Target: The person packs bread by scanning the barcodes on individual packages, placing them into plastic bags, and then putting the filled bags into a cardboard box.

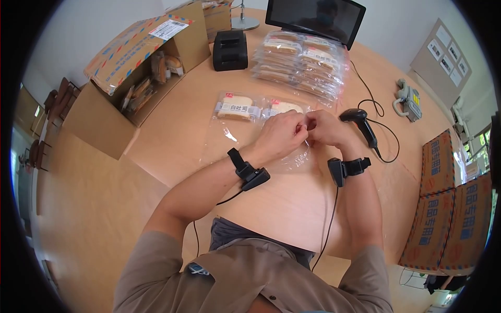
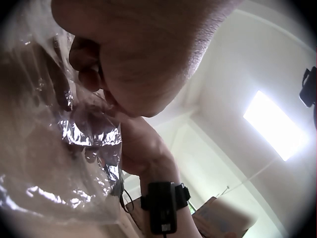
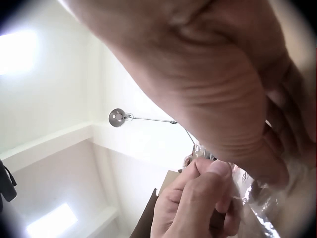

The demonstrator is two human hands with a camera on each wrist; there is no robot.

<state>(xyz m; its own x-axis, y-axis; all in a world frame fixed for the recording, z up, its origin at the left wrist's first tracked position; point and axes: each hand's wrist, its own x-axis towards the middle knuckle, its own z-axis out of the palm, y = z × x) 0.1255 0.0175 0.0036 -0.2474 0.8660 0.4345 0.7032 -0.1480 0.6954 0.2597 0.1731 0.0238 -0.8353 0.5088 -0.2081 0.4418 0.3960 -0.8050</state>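
Note:
Both hands meet over the right side of a clear plastic bag point(image 1: 222, 143) on the table. The left hand point(image 1: 282, 133) has curled fingers that pinch the bag's plastic. Close against it, the right hand point(image 1: 324, 127) also pinches the film, fingertips bent inward. In the left wrist view, crinkled shiny film point(image 2: 91, 134) runs up to the fingers. The right wrist view shows the left thumb and forefinger together beside the film point(image 3: 262, 213). Two packs of sliced white bread lie at the bag, the left pack point(image 1: 235, 107) in full sight and the right pack point(image 1: 284, 107) partly behind the left hand.
Behind stands a stack of bagged bread point(image 1: 300, 65) before a monitor point(image 1: 315, 18). A black printer-like device point(image 1: 230, 50) and an open carton point(image 1: 141, 68) holding bread packs are left. To the right are a corded barcode scanner point(image 1: 361, 125), a telephone point(image 1: 408, 101) and stacked cartons point(image 1: 443, 208).

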